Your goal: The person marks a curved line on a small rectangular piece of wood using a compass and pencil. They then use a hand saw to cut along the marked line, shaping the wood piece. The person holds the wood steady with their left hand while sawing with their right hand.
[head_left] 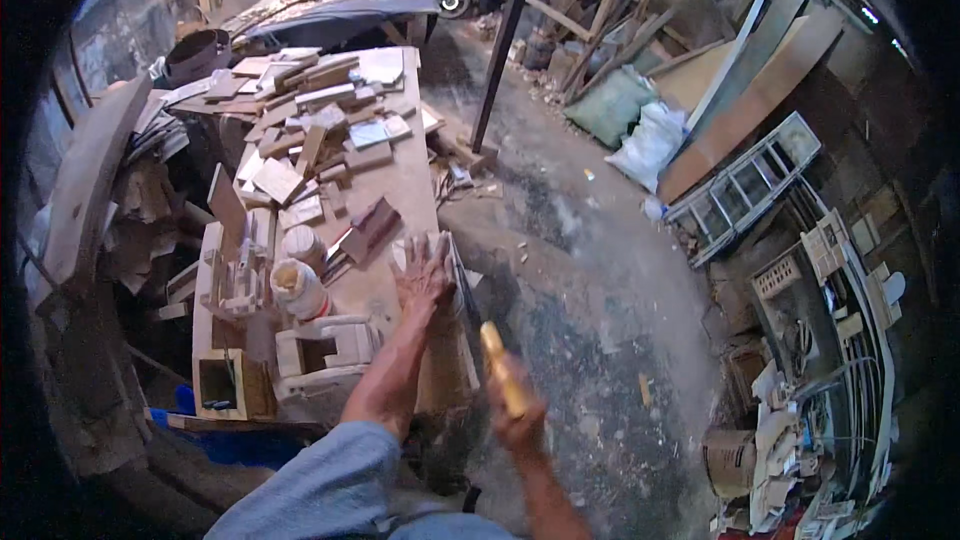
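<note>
two hands work apart: your left hand (425,278) lies fingers spread on the wooden board (458,345) at the workbench's (412,180) right edge, your right hand (519,422) wraps a blurred yellow tool (507,378) nearby, seemingly a bracing step, calling for firm left-hand pressure.

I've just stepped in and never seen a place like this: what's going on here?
Someone is at a wooden workbench. Their left hand lies spread near its right edge, while the right hand holds a yellow, stick-shaped object beside the bench; blur hides exactly what it is. Wood pieces lie heaped toward the bench's far end, and two pale containers stand to the left of the left hand.
</note>
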Tool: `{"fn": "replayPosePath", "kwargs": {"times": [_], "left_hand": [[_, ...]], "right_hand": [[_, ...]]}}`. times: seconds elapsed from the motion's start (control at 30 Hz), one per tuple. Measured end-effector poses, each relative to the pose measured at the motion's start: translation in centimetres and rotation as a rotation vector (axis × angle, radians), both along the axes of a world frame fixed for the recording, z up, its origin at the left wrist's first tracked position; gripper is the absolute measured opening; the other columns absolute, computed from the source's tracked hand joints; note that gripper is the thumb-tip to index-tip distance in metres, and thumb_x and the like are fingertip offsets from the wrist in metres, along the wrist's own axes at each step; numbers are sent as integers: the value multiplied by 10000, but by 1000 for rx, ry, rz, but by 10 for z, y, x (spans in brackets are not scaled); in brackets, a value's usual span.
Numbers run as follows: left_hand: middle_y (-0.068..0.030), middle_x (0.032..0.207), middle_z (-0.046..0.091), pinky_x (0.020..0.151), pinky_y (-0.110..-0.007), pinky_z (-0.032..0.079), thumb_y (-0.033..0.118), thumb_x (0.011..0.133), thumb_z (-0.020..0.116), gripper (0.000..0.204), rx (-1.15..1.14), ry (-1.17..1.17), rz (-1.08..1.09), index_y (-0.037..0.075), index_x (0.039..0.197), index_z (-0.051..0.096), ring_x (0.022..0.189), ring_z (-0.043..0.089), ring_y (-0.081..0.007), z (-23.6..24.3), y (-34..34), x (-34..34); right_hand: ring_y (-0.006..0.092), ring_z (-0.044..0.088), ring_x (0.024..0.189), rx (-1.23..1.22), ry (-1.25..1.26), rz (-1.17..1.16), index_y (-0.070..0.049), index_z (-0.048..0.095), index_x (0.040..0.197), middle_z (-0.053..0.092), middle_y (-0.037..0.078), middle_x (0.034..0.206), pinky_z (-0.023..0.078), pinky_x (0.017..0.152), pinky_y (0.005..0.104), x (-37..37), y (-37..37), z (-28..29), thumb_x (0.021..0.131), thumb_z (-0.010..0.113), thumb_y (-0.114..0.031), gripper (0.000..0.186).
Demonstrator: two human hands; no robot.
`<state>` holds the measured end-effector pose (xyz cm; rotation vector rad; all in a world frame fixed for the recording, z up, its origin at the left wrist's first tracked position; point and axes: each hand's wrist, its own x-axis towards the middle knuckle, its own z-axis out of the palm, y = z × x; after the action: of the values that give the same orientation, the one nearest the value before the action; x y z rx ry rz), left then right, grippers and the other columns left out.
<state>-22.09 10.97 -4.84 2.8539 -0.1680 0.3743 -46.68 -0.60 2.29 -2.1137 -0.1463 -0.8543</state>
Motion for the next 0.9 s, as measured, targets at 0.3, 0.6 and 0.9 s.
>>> {"fn": "replayPosePath", "kwargs": {"times": [0.3, 0.6, 0.9], "left_hand": [[-53, 1566, 371, 1088, -687, 269, 466, 987, 428, 548, -4, 137, 1, 376, 1520, 336, 1480, 257, -304, -19, 18, -10], [-74, 1580, 346, 1095, -688, 258, 451, 981, 437, 549, -143, 170, 19, 314, 1510, 382, 1479, 257, -321, -12, 20, -9], [-45, 1514, 448, 1042, -697, 326, 451, 972, 481, 538, -36, -4, 39, 352, 1495, 401, 1443, 342, -302, -23, 13, 3]], "right_hand": [[292, 702, 1013, 239, 532, -3, 37, 578, 1283, 691, 257, 1072, 550, 835, 380, -17, 35, 133, 944, 643, -171, 403], [159, 678, 878, 272, 533, 48, 37, 695, 1091, 740, 173, 944, 539, 741, 324, 94, 6, 92, 953, 626, -191, 276], [229, 689, 1041, 253, 395, -45, 13, 609, 1273, 690, 228, 1154, 540, 874, 342, -3, 50, 58, 960, 640, -159, 358]]}}
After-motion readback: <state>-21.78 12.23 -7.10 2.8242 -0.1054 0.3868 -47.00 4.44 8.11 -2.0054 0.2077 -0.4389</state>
